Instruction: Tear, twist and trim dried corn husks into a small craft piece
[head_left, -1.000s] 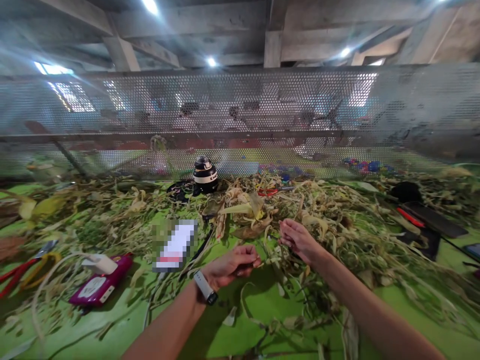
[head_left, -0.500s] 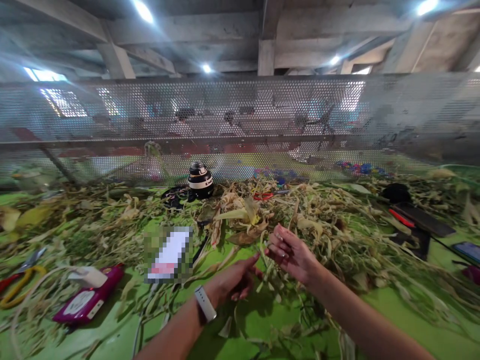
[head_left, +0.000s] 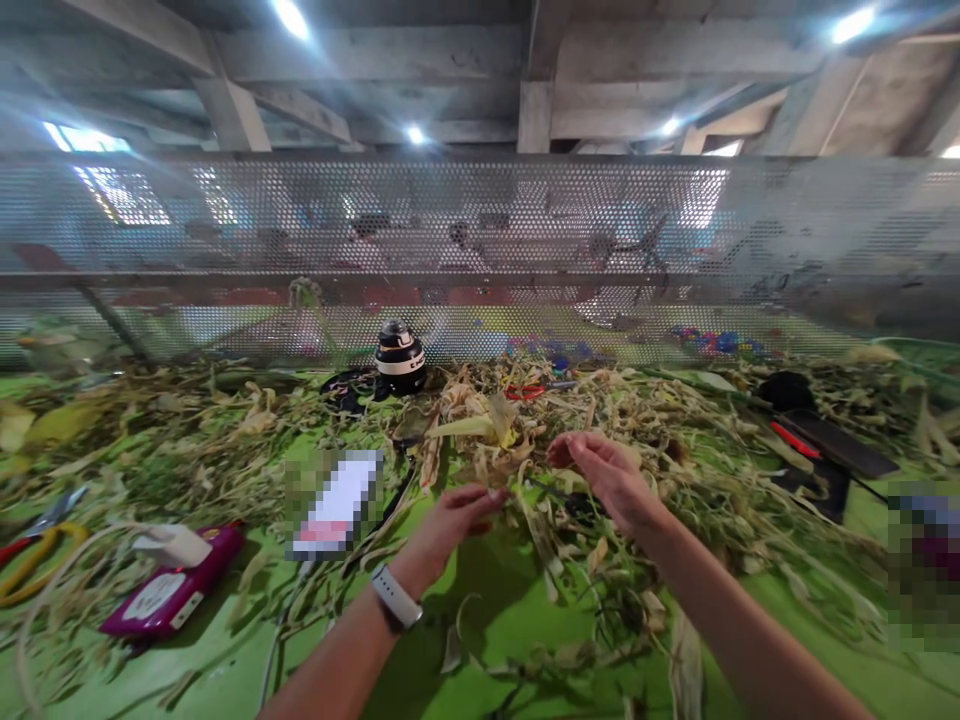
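My left hand (head_left: 459, 520), with a pale watch band (head_left: 396, 597) on its wrist, hovers over the green tabletop (head_left: 480, 565). Its thumb and fingers come together at the tips; whatever they pinch is too small to make out. To its right, my right hand (head_left: 611, 478) is curled with thumb against fingers, above dried stalks and leaves (head_left: 592, 555). Any item in that grip cannot be made out. Just beyond both hands lies a pale yellow dried husk (head_left: 476, 427) on a heap of withered leaves.
Left are a blurred-out phone (head_left: 341, 500), a magenta power bank (head_left: 176, 590) with a white plug, and yellow-handled scissors (head_left: 45, 550). A black bottle (head_left: 400, 358) and red-handled cutters (head_left: 529, 390) stand or lie before a perforated metal screen (head_left: 480, 220). A dark flat object (head_left: 840, 440) lies right.
Both hands drew close together, then parted slightly. The left hand's index went from pointing out to meeting the thumb; the right hand turned and shifted right. The view tilted slightly.
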